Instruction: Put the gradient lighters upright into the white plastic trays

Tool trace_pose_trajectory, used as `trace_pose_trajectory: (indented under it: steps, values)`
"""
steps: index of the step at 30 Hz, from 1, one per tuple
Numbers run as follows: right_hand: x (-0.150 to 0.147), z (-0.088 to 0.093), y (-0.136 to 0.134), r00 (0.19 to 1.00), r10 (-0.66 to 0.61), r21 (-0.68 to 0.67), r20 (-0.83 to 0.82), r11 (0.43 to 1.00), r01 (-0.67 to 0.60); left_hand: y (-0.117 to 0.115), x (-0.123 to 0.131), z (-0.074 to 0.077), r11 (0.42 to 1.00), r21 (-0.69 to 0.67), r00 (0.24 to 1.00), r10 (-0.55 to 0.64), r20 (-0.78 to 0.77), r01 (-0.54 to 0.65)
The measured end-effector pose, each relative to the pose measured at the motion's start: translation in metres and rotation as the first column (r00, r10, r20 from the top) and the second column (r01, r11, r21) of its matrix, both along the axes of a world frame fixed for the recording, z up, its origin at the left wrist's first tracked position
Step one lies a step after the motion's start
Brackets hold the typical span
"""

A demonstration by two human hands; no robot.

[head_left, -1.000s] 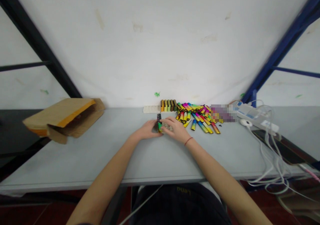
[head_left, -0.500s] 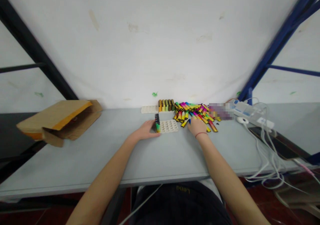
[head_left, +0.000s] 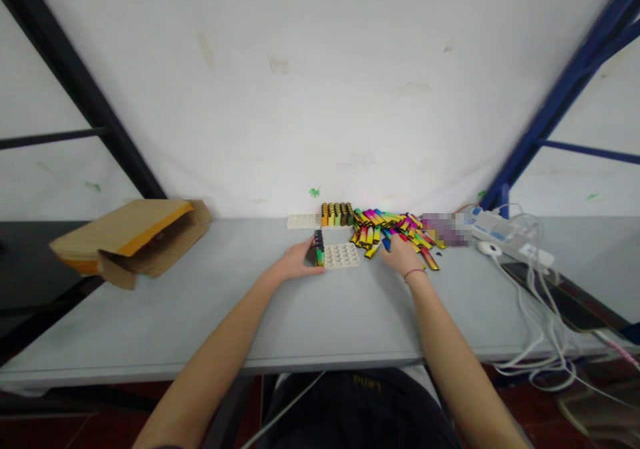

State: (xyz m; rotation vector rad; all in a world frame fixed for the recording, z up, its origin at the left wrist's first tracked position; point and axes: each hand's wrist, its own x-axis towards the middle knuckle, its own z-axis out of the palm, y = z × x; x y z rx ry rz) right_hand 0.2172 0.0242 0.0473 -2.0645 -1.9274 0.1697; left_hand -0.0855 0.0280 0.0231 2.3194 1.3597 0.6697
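My left hand (head_left: 299, 261) grips the left end of a white tray (head_left: 343, 256) with rows of round holes, thumb at the near edge and fingers behind. Along that end stands a row of slim tubes (head_left: 319, 249) with black tops and shiny green and orange bodies. My right hand (head_left: 401, 256) is closed at the near edge of a pile of shiny multicoloured tubes (head_left: 370, 232). At its fingertips shows a blue shiny tube (head_left: 386, 243), partly hidden by the fingers. Most holes in the tray hold nothing.
Behind the tray stand a block of upright gold and dark tubes (head_left: 337, 214) and another white holed tray (head_left: 303, 221). An open cardboard box (head_left: 135, 239) lies left. To the right are a power strip (head_left: 513, 239), white cables (head_left: 530, 316) and a dark phone-like slab (head_left: 560, 299).
The whole view has shifted slightly. My right hand has drawn a little to the right, and more of the blue tube shows at its fingertips. My left hand stays on the tray.
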Motion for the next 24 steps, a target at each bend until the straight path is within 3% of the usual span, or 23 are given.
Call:
trace_pose_trajectory:
  steps: [2,4,8,12,17,24]
  values:
    - [-0.007,0.006,-0.003,0.996,0.021,0.093,-0.088,0.996,-0.012,0.0,0.0,-0.001,1.0,-0.006,1.0,0.015,-0.003,-0.015]
    - [-0.016,0.007,-0.004,0.952,0.15,0.195,-0.267,0.976,-0.099,0.001,0.0,-0.001,1.0,-0.012,1.0,0.022,-0.018,-0.023]
    - [-0.035,-0.004,-0.004,0.675,0.395,0.286,-0.623,0.918,-0.273,0.002,-0.002,-0.001,1.0,-0.019,0.999,-0.002,-0.036,0.002]
    - [-0.046,-0.011,-0.001,0.526,0.352,0.249,-0.774,0.934,-0.258,0.002,-0.002,0.0,1.0,-0.019,0.999,-0.007,-0.052,0.006]
    - [-0.05,-0.009,0.001,0.323,0.162,0.076,-0.932,0.961,-0.265,0.003,-0.002,-0.001,1.0,-0.025,1.0,0.012,-0.028,-0.013]
    - [-0.049,-0.012,0.002,0.224,0.176,0.114,-0.959,0.958,-0.264,0.003,-0.002,-0.001,1.0,-0.025,0.998,-0.009,-0.067,0.008]
